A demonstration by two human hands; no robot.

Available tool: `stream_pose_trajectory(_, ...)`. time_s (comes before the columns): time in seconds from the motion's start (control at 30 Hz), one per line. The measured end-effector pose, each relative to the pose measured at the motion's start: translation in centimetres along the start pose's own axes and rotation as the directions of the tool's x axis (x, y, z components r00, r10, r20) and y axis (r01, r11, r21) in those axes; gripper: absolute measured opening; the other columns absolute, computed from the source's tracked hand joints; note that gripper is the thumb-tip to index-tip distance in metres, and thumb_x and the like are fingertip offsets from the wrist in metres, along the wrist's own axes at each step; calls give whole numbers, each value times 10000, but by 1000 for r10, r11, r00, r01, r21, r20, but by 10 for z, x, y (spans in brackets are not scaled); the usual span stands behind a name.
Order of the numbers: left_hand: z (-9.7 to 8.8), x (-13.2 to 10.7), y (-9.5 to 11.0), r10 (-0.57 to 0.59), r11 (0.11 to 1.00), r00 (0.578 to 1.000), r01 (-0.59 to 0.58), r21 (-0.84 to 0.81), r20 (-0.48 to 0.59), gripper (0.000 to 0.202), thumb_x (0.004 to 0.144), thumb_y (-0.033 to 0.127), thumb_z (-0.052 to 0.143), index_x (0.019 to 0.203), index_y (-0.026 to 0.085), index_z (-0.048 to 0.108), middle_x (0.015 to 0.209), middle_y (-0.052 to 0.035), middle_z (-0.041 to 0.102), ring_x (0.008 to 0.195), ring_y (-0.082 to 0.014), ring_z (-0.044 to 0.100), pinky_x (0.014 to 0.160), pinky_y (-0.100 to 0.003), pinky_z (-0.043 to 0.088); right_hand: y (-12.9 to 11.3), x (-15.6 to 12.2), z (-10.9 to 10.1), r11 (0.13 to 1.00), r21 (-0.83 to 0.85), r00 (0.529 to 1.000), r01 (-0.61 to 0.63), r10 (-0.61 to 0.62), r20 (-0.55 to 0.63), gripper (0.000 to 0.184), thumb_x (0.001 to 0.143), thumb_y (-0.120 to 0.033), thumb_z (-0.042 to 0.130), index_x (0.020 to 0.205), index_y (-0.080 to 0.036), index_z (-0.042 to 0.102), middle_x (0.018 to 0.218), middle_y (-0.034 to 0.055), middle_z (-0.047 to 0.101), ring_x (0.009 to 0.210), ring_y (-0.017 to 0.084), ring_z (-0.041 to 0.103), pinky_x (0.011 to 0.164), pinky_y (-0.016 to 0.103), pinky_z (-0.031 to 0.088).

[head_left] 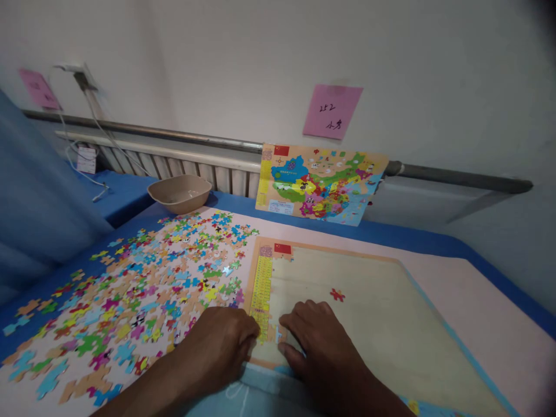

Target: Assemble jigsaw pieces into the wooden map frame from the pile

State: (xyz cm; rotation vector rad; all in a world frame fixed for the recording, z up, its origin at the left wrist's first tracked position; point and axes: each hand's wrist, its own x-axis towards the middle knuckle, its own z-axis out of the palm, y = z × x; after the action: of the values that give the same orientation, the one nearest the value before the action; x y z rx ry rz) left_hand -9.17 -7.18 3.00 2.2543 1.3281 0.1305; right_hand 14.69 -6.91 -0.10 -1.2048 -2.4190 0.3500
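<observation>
My left hand point(219, 344) rests curled at the lower left edge of the puzzle board point(382, 313), fingers over the yellow strip of placed pieces point(263, 284). Beside it, my right hand point(319, 347) lies on the board, its fingertips pressing a small pale blue piece point(278, 334) at the board's left side. A lone red piece point(337, 295) lies on the board just above my right hand. Many loose coloured puzzle pieces point(143, 289) are spread on the table to the left.
A beige bowl point(180, 193) stands at the back left. A coloured map picture point(319, 184) leans against the radiator point(174, 165) by the wall. A pink note point(332, 111) is stuck above it. Blue cloth point(30, 191) hangs at the left.
</observation>
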Motion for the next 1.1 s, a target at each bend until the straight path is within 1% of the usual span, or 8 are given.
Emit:
stream_pose_trajectory(0.2, 2, -2, -2, 16, 1000, 1000, -16, -2, -15, 212, 906, 140, 520, 703, 202, 516, 752, 2, 626, 724, -174, 573, 634, -331, 276, 2, 1, 0, 999, -37, 999, 28, -29, -15, 233, 826, -141, 862, 906, -208, 654, 903, 2, 606, 847, 225, 485, 803, 383, 288)
stream_pose_trajectory(0.37, 4, 0, -3, 25, 1000, 1000, -25, 15, -14, 220, 924, 139, 505, 714, 202, 519, 754, -1, 627, 716, -174, 564, 633, -333, 266, 3, 0, -2, 997, -58, 998, 53, -55, -38, 262, 795, -99, 865, 881, -203, 640, 879, -2, 598, 824, 222, 477, 785, 384, 271)
stream_pose_trajectory(0.53, 3, 0, -1, 12, 1000, 1000, -12, 21, -7, 211, 921, 145, 514, 720, 209, 527, 760, -1, 636, 722, -181, 574, 629, -331, 258, 1, -2, -1, 996, -61, 997, 58, -61, -43, 271, 820, -124, 844, 998, -205, 656, 939, 21, 601, 864, 242, 476, 807, 392, 281)
stream_pose_trajectory(0.57, 3, 0, -1, 13, 1000, 1000, -13, 20, -5, 203, 913, 144, 520, 722, 211, 530, 765, -2, 640, 728, -184, 580, 629, -330, 258, 0, -2, 0, 997, -55, 997, 61, -63, -48, 261, 827, -131, 839, 997, -204, 654, 940, 23, 599, 866, 243, 475, 806, 391, 283)
stream_pose_trajectory(0.73, 1, 0, 0, 13, 1000, 1000, -13, 16, -16, 207, 917, 143, 506, 724, 213, 536, 773, -9, 654, 737, -190, 600, 630, -327, 267, -1, 0, 5, 997, -20, 995, 75, -76, -70, 236, 809, -109, 824, 905, -202, 630, 892, 6, 581, 825, 223, 464, 774, 375, 275)
stream_pose_trajectory(0.87, 2, 1, 0, 7, 1000, 1000, -7, 17, -6, 202, 909, 136, 510, 721, 209, 516, 781, -6, 658, 749, -192, 609, 639, -326, 281, 0, 0, 8, 996, -16, 990, 93, -94, -105, 176, 854, -126, 764, 885, -196, 606, 881, 14, 570, 817, 224, 453, 773, 380, 271)
stream_pose_trajectory(1.0, 8, 0, -2, 47, 998, 998, -45, 33, -39, 195, 926, 155, 498, 742, 216, 521, 792, -8, 665, 753, -198, 611, 637, -336, 277, 1, 0, 8, 997, -10, 992, 83, -83, -91, 159, 853, -125, 747, 888, -195, 608, 891, 15, 574, 825, 224, 452, 778, 387, 271)
stream_pose_trajectory(1.1, 10, -1, -2, 52, 997, 998, -50, 51, -28, 193, 931, 159, 494, 750, 219, 524, 795, -12, 668, 749, -199, 610, 629, -342, 271, 1, 1, 5, 998, -24, 996, 63, -64, -62, 172, 826, -106, 748, 889, -194, 613, 898, 17, 575, 836, 227, 452, 784, 394, 272)
